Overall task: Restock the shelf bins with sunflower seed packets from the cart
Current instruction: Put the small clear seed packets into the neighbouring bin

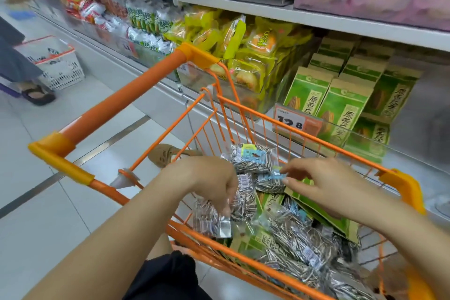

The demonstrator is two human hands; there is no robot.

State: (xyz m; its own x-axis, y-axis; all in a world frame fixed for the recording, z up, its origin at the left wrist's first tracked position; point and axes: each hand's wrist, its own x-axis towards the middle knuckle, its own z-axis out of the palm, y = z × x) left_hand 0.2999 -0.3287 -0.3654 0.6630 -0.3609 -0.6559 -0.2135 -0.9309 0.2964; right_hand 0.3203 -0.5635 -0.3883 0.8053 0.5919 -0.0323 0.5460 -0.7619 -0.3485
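An orange wire cart [316, 137] holds several clear sunflower seed packets [294, 234] and green seed boxes [323, 212]. My left hand [209, 180] reaches down into the cart, its fingers curled round a clear seed packet [243, 200]. My right hand [323, 182] pinches the blue-labelled edge of another clear packet [270, 181]. A third packet [253, 158] stands against the cart's far wall. To the right, the shelf bin [365, 134] holds upright green seed boxes [341, 109].
A price tag reading 12.8 [291, 119] hangs on the bin's front. Yellow pastry packs [243, 44] fill the bin to the left. Another person's foot [36, 95] and a white basket [53, 61] are on the floor at far left.
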